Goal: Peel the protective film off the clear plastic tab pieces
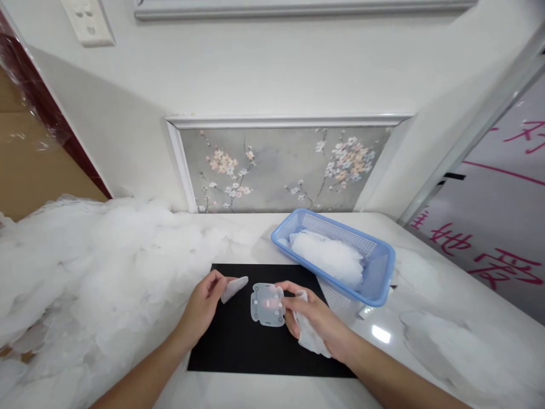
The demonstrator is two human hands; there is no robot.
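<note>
Between thumb and fingers of my right hand (313, 318) is a flat translucent plastic piece (261, 307), roughly square, with notched edges and small round marks. Its face is turned up over a black mat (255, 349). Tucked in the palm and lower fingers of that hand is a crumpled-looking white bundle (310, 336); whether it is cloth or more thin pieces I cannot tell. My left hand (206, 301) pinches a whitish translucent piece (234, 288), seen nearly edge-on, just left of the square one. The two pieces are apart.
A blue mesh basket (385, 278) holding a white translucent pile (327, 255) stands behind the mat at right. A large heap of similar white pieces (106, 267) covers the left of the white marble-look table (264, 392). A wall with a floral panel (276, 165) rises behind.
</note>
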